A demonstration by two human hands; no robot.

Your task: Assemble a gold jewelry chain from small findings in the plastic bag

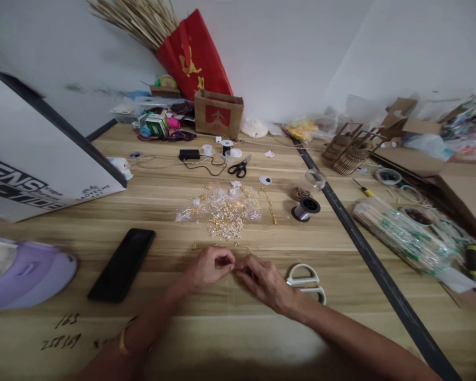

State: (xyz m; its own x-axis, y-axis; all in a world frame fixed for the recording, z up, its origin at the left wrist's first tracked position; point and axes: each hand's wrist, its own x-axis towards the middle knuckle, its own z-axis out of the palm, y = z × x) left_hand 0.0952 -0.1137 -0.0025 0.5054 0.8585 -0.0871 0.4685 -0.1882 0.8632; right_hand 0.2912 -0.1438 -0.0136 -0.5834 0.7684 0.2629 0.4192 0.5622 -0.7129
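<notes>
Head cam: hands [213, 266] [267, 281] nr gold chain [243, 247]

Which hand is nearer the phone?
Left. The left hand is to the right of the phone, with bare tabletop between them. The right hand is farther right, beyond the left hand.

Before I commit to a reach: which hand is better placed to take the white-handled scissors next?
Probably the right hand: the white-handled scissors lie just beside its wrist, on its outer side. The left hand is farther off, with the right in between.
</notes>
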